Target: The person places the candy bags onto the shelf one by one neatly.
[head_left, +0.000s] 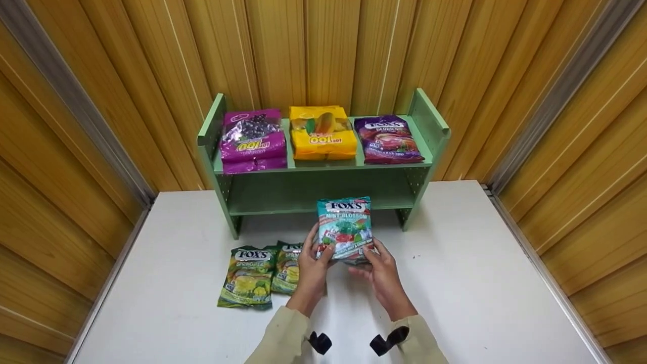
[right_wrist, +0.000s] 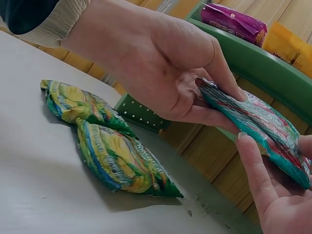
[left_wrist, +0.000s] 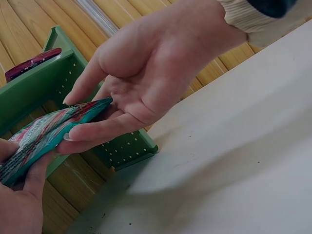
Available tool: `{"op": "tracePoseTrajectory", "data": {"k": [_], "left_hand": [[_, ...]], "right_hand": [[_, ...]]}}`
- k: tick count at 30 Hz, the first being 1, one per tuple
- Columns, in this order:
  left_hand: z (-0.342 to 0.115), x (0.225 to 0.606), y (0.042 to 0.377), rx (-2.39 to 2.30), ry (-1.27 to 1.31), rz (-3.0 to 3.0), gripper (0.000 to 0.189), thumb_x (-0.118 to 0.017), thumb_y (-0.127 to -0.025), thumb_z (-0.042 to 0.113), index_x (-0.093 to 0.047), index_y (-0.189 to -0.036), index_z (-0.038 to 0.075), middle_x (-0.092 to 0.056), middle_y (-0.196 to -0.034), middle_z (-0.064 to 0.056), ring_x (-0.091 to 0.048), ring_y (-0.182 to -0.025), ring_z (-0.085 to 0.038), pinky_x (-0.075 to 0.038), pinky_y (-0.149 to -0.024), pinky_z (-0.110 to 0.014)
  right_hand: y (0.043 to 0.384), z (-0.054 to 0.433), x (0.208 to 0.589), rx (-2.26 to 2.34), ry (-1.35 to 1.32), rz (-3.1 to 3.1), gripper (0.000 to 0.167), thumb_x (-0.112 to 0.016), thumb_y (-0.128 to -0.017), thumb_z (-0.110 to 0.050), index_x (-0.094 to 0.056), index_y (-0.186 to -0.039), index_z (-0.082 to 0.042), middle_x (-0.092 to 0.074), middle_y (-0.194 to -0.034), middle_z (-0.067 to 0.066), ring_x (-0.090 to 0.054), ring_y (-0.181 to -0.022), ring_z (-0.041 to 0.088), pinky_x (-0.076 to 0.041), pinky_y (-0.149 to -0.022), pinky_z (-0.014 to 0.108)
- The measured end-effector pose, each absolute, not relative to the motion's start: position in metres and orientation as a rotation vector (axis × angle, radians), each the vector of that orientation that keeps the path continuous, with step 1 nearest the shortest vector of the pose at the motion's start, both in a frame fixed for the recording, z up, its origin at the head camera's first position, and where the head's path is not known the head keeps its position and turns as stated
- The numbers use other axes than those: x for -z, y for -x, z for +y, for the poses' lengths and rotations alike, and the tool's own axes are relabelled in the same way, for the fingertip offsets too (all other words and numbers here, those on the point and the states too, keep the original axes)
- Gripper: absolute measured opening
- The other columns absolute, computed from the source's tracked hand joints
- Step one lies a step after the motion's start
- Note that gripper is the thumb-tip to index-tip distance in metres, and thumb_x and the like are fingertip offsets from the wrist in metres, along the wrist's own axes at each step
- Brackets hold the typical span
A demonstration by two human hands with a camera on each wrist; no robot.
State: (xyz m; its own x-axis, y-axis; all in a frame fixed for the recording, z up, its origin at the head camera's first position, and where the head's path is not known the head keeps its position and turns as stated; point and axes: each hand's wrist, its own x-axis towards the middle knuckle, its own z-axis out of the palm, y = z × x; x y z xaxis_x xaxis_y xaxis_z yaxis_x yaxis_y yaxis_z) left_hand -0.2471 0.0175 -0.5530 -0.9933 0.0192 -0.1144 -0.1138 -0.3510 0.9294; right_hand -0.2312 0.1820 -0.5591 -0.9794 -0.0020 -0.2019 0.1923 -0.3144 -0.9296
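Both hands hold a teal candy bag [head_left: 345,227] marked FOX'S Mint Blossom in front of the shelf. My left hand [head_left: 313,273] grips its lower left side, thumb on the printed face and fingers behind. At the lower right corner, my right hand [head_left: 382,275] pinches the bag between thumb and fingers. In the right wrist view the left hand [right_wrist: 146,68] has fingers spread under the bag [right_wrist: 253,126]. Two green FOX'S Spring Tea bags [head_left: 247,278] [head_left: 287,270] lie on the table left of the hands, the inner one partly covered by the left hand.
A green two-tier shelf [head_left: 318,188] stands at the back. Along its top lie a purple candy bag [head_left: 254,141], a yellow candy bag [head_left: 322,134] and a dark purple FOX'S bag [head_left: 388,140]. Wood-look panels [head_left: 328,50] enclose the white table [head_left: 470,283].
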Motion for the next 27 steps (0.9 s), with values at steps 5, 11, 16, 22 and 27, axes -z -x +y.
{"op": "tracePoseTrajectory", "data": {"k": [5, 11, 16, 22, 27], "left_hand": [[0.022, 0.551, 0.259, -2.476, 0.166, 1.781, 0.062, -0.057, -0.098, 0.014, -0.029, -0.151, 0.030, -0.047, -0.146, -0.013, -0.062, -0.117, -0.022, -0.055, -0.094, -0.034], [0.024, 0.548, 0.273, -2.447, 0.156, 1.816, 0.063, -0.056, -0.098, 0.017, -0.028, -0.152, 0.030, -0.048, -0.146, -0.013, -0.061, -0.118, -0.022, -0.055, -0.094, -0.035], [0.022, 0.550, 0.280, -2.419, 0.150, 1.812, 0.064, -0.056, -0.098, 0.021, -0.025, -0.154, 0.028, -0.047, -0.146, -0.013, -0.061, -0.117, -0.021, -0.055, -0.093, -0.033], [0.021, 0.551, 0.279, -2.424, 0.098, 1.810, 0.066, -0.057, -0.098, 0.024, -0.024, -0.154, 0.022, -0.038, -0.153, -0.016, -0.058, -0.123, -0.025, -0.054, -0.096, -0.034], [0.022, 0.547, 0.272, -2.463, 0.046, 1.832, 0.063, -0.057, -0.098, 0.016, -0.027, -0.153, 0.017, -0.026, -0.159, -0.012, -0.047, -0.135, -0.029, -0.050, -0.101, -0.034]], "right_hand": [[0.245, 0.181, 0.556, 2.481, -0.323, 1.739, 0.049, -0.051, -0.101, -0.023, -0.036, -0.146, -0.011, -0.065, -0.110, 0.009, -0.069, -0.088, 0.018, -0.059, -0.081, 0.033], [0.260, 0.180, 0.555, 2.508, -0.393, 1.721, 0.048, -0.051, -0.101, -0.022, -0.037, -0.146, -0.013, -0.061, -0.114, 0.010, -0.068, -0.088, 0.017, -0.059, -0.080, 0.032], [0.268, 0.179, 0.554, 2.518, -0.414, 1.722, 0.046, -0.048, -0.102, -0.021, -0.037, -0.146, -0.010, -0.061, -0.111, 0.010, -0.068, -0.086, 0.017, -0.058, -0.085, 0.037], [0.275, 0.179, 0.551, 2.552, -0.407, 1.711, 0.047, -0.043, -0.104, -0.021, -0.033, -0.148, -0.007, -0.057, -0.118, 0.013, -0.067, -0.088, 0.015, -0.059, -0.079, 0.031], [0.278, 0.178, 0.547, 2.569, -0.453, 1.727, 0.048, -0.040, -0.105, -0.023, -0.030, -0.149, -0.007, -0.052, -0.126, 0.016, -0.066, -0.093, 0.013, -0.055, -0.094, 0.038]]}}
